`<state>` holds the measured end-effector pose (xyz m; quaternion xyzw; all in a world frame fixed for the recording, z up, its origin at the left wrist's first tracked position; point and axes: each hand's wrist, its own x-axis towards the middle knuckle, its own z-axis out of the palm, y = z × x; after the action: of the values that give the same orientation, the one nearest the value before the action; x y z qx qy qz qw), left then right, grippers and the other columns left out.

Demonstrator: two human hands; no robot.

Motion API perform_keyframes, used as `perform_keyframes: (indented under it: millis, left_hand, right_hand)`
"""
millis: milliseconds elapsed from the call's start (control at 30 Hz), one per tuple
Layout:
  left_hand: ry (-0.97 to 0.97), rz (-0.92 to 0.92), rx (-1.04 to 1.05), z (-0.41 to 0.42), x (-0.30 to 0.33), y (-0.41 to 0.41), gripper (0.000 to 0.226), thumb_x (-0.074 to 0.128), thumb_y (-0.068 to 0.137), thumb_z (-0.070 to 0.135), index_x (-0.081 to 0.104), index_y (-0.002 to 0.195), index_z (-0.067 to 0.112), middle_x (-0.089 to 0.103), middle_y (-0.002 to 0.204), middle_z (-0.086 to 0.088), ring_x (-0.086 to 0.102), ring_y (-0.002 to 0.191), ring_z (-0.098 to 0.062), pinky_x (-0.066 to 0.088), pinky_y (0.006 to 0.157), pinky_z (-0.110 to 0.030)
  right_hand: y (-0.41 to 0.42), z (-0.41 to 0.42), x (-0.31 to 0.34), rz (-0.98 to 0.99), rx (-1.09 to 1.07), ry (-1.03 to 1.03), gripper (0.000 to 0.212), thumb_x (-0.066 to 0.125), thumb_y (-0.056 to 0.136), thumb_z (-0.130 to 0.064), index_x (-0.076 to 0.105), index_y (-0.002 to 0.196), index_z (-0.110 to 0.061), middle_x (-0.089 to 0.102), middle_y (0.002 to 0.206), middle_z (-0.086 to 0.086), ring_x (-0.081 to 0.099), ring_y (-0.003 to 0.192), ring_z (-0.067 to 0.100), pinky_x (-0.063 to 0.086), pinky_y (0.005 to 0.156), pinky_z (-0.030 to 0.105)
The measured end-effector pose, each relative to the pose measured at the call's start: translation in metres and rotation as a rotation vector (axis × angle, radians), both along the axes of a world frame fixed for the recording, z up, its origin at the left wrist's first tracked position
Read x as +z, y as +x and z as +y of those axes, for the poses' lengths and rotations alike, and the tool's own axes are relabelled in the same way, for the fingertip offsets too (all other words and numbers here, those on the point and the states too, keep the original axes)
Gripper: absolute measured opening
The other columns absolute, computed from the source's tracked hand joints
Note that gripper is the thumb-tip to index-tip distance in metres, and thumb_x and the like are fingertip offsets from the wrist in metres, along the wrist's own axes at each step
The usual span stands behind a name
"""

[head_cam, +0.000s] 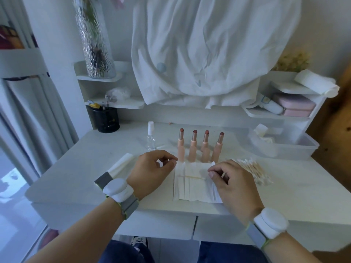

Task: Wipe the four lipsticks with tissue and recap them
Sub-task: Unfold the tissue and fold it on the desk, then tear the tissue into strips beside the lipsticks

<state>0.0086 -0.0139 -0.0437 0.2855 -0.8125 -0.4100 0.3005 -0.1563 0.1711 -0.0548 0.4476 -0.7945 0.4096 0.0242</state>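
Both wrists wear white bands, and past them the left hand point(155, 168) and right hand point(226, 177) rest at either side of the tissue point(191, 186) spread flat on the tabletop point(294, 196). Each grip looks to be pinching a tissue edge between thumb and forefinger. Just behind the tissue stand the four lipsticks point(199, 147), uncapped and upright in a close row. I see no caps. Lifting the tissue carelessly could, I reckon, brush the nearest tubes and topple them like skittles, smearing the tips; the cotton swabs point(254, 169) beside the right hand could scatter too. No writing or brand is legible anywhere.
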Motion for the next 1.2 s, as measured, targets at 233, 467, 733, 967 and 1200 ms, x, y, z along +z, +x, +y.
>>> perform_keyframes:
  millis: [233, 467, 733, 967, 1200]
  left_hand:
    - [-0.200, 0.032, 0.440, -0.018, 0.009, -0.002, 0.034, 0.069, 0.097, 0.029, 0.053, 0.127, 0.029, 0.053, 0.123, 0.010, 0.060, 0.096, -0.015, 0.043, 0.078, -0.029]
    - [-0.098, -0.189, 0.374, -0.065, 0.023, -0.025, 0.071, 0.076, 0.090, 0.047, 0.044, 0.149, 0.022, 0.063, 0.134, 0.001, 0.060, 0.117, -0.026, 0.043, 0.086, -0.033]
    - [-0.148, -0.232, 0.350, -0.068, 0.017, -0.022, 0.029, 0.071, 0.095, 0.045, 0.067, 0.113, 0.023, 0.070, 0.108, 0.006, 0.065, 0.092, -0.022, 0.044, 0.070, -0.031]
    - [-0.164, -0.107, 0.313, -0.043, 0.028, -0.010, 0.021, 0.073, 0.093, 0.048, 0.067, 0.105, 0.032, 0.062, 0.095, 0.024, 0.061, 0.082, -0.006, 0.045, 0.063, -0.020]
    - [-0.111, -0.109, 0.272, -0.020, 0.009, -0.004, 0.022, 0.070, 0.095, 0.048, 0.067, 0.112, 0.034, 0.066, 0.104, 0.021, 0.062, 0.083, -0.007, 0.043, 0.063, -0.016]
  right_hand:
    - [0.000, -0.001, 0.000, -0.015, -0.005, -0.013, 0.017, 0.075, 0.096, -0.014, 0.076, 0.088, -0.028, 0.067, 0.085, -0.014, 0.061, 0.085, 0.002, 0.044, 0.072, 0.009]
    - [0.000, 0.000, 0.001, -0.022, -0.001, 0.007, 0.018, 0.075, 0.096, -0.014, 0.076, 0.087, -0.030, 0.067, 0.085, -0.013, 0.061, 0.085, 0.003, 0.044, 0.071, 0.008]
    - [0.001, 0.000, 0.002, -0.029, 0.003, 0.001, 0.023, 0.075, 0.095, -0.012, 0.074, 0.082, -0.031, 0.066, 0.083, -0.012, 0.062, 0.082, 0.005, 0.044, 0.069, 0.009]
    - [0.008, -0.010, 0.035, 0.021, 0.026, -0.071, 0.014, 0.078, 0.093, -0.014, 0.079, 0.088, -0.027, 0.067, 0.080, -0.016, 0.062, 0.076, 0.004, 0.043, 0.065, 0.007]
    - [0.018, -0.096, 0.104, 0.034, 0.237, 0.057, 0.017, 0.075, 0.093, -0.040, 0.075, 0.109, -0.033, 0.070, 0.088, -0.012, 0.059, 0.067, 0.004, 0.048, 0.075, 0.026]
